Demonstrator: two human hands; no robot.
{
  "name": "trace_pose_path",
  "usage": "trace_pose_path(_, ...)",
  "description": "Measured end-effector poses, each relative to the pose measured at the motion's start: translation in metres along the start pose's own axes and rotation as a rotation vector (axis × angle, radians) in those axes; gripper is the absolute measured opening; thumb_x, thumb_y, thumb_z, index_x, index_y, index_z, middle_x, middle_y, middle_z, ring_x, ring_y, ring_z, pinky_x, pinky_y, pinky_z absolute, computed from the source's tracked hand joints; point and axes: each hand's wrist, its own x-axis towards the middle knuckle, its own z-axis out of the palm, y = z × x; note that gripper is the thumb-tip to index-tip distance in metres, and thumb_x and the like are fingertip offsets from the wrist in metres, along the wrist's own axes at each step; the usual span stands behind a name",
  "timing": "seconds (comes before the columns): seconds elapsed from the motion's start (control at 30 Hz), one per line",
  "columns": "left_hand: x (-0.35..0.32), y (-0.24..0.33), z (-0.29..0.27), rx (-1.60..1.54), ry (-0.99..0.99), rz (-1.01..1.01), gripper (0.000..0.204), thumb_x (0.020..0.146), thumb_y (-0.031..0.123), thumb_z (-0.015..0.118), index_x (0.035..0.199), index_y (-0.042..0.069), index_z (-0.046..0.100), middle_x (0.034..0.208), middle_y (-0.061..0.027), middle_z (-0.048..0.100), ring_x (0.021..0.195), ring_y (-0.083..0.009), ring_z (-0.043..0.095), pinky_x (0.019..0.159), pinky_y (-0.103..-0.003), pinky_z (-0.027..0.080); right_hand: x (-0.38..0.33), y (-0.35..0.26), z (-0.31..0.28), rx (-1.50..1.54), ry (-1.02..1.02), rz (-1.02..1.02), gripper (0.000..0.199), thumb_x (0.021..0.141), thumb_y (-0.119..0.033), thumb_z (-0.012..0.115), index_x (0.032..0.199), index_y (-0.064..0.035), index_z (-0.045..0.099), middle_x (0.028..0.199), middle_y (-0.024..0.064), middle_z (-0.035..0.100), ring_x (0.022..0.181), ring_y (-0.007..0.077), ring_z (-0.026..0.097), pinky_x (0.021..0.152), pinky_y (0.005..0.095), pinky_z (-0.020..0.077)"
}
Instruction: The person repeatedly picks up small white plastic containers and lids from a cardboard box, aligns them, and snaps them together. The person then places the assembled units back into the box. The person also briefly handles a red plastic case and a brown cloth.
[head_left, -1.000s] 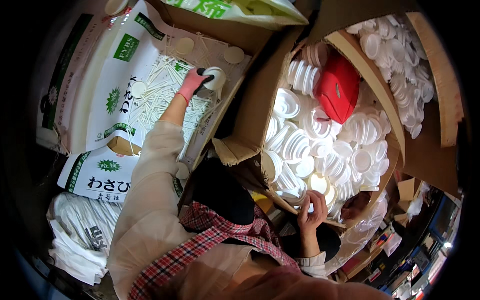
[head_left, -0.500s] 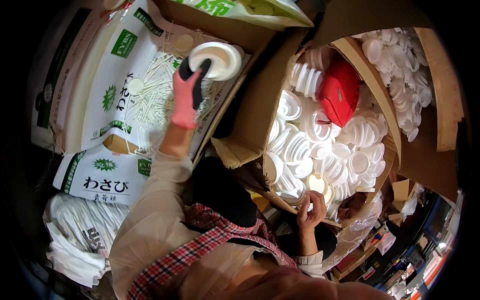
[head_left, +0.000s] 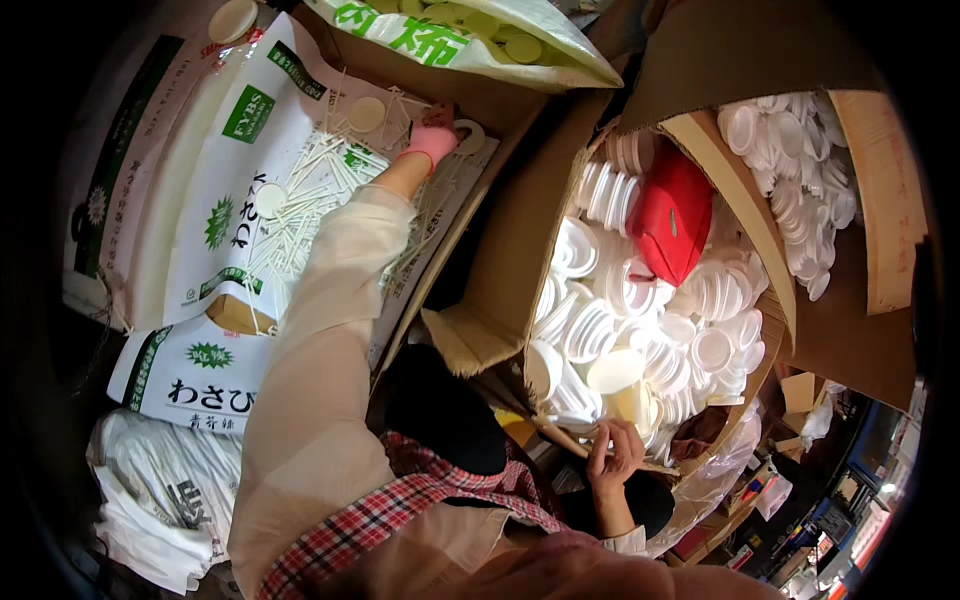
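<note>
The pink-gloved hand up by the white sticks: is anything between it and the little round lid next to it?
Nothing visible is in the way. The left hand reaches over the scattered white sticks, and the round lid lies right at its fingertips. Whether they actually touch, I cannot tell.

The left hand [head_left: 432, 143] wears a pink glove; behind it runs a long, loose sleeve [head_left: 320, 380] in pale beige, thin and creased; below that sleeve sits a red, white and dark plaid garment [head_left: 400, 505] at the chest; the right hand [head_left: 612, 458] is ungloved, with a pale cuff [head_left: 625, 540] showing just below it.
</note>
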Motion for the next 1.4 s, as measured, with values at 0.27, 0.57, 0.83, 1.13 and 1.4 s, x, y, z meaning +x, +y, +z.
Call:
trace_pose_path(0.27,-0.008,-0.003,0.044,0.19,-0.144,-0.06,0.065,0.07,0.028,0.074,0.13,0.022,0.047,0.123,-0.0169,0.05,0.116,-0.0362,0.049,0.089,-0.053,0.044,0.01,-0.006,-0.002,0.036,-0.097,0.068,0.008,0.082,-0.003,0.059,0.077,0.0017,0.063,0.076,0.0156,0.063,0.062,0.0282,0.061,0.057,0.0327,0.0478)
trace_pose_path(0.57,0.005,-0.002,0.035,0.005,-0.12,-0.053,0.08,0.064,0.05,0.078,0.128,0.013,0.047,0.13,-0.0172,0.048,0.124,-0.0366,0.041,0.095,-0.049,0.042,0.011,-0.003,-0.003,0.067,-0.143,0.102,0.012,0.086,-0.007,0.058,0.077,0.0012,0.06,0.076,0.015,0.062,0.063,0.0266,0.06,0.059,0.0328,0.0462)
trace_pose_path(0.83,0.012,0.014,0.046,0.008,-0.173,-0.123,0.082,0.068,0.052,0.075,0.133,0.01,0.047,0.126,-0.0205,0.054,0.117,-0.0369,0.052,0.096,-0.041,0.045,0.013,-0.008,-0.005,0.07,-0.161,0.136,0.008,0.083,-0.003,0.058,0.076,0.0016,0.06,0.075,0.0152,0.062,0.063,0.0274,0.06,0.059,0.0336,0.0469)
trace_pose_path(1.13,0.05,-0.187,-0.023,0.173,-0.045,-0.264,0.065,0.083,0.065,0.049,0.114,0.01,0.067,0.138,-0.0157,0.048,0.133,-0.0371,0.03,0.105,-0.049,0.032,0.012,0.0,-0.003,0.109,-0.201,0.157,0.014,0.084,-0.007,0.056,0.075,0.0032,0.06,0.076,0.0158,0.06,0.064,0.0274,0.059,0.06,0.0337,0.0463)
trace_pose_path(1.4,-0.018,-0.156,-0.023,-0.345,0.184,-0.349,0.059,0.075,0.041,0.076,0.113,-0.002,0.062,0.126,-0.0217,0.051,0.109,-0.0366,0.055,0.096,-0.038,0.043,0.019,-0.008,-0.004,0.085,-0.193,0.158,0.012,0.084,-0.006,0.056,0.076,0.0029,0.059,0.077,0.0158,0.06,0.066,0.0277,0.059,0.062,0.0342,0.0471)
